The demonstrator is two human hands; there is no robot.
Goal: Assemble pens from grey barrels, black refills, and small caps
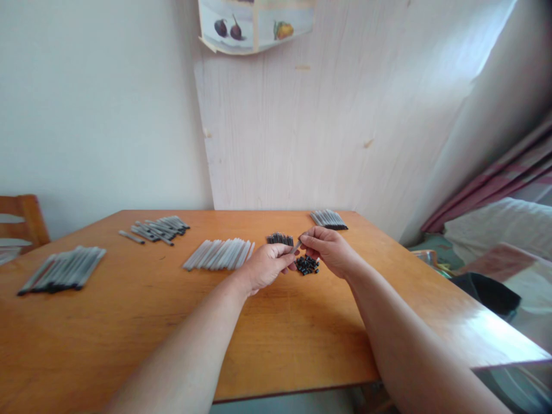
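Note:
Both my hands meet above the table, right of the middle, on one slim greyish pen (296, 247). My left hand (268, 267) is closed round its lower part. The fingertips of my right hand (330, 250) pinch its upper end; that tip is mostly hidden by the fingers. Just below the hands lies a small heap of short black caps or plugs (307, 265). Behind them is a bundle of thin dark pieces (279, 238), partly covered by my left hand. To the left, a row of whitish translucent pen tubes (219, 255) lies side by side.
Black-ended pens lie in a neat stack (329, 219) at the back right, a loose pile (159, 229) at the back left and another row (62, 270) at far left. The wooden table (276, 345) backs onto a wall. A chair (32, 215) stands left, a black container (487, 294) right.

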